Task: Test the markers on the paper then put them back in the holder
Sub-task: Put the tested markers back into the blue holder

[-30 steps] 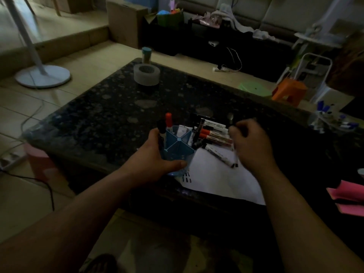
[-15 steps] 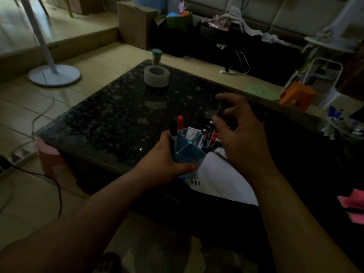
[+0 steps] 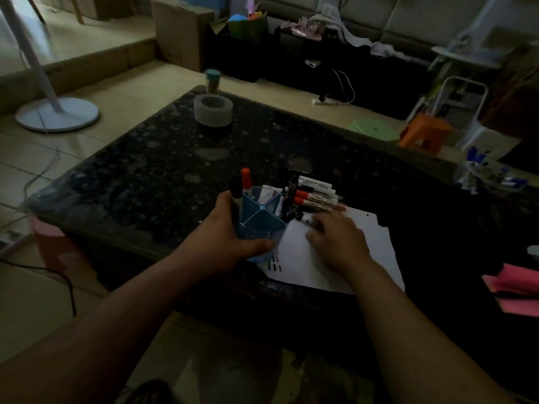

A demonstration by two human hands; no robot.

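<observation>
My left hand and right hand are bare. My left forearm and right forearm are bare too, all the way to the lower edge of view. The light is dim, so I can't make out fine detail at my wrists and knuckles. Between my arms lies a dark rounded shape, perhaps my foot; I cannot tell.

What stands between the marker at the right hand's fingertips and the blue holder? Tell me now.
Nothing visible. The marker lies on the paper right beside the blue holder, which the left hand grips. The right hand is at the marker; other markers lie behind it, out of the path.
</observation>
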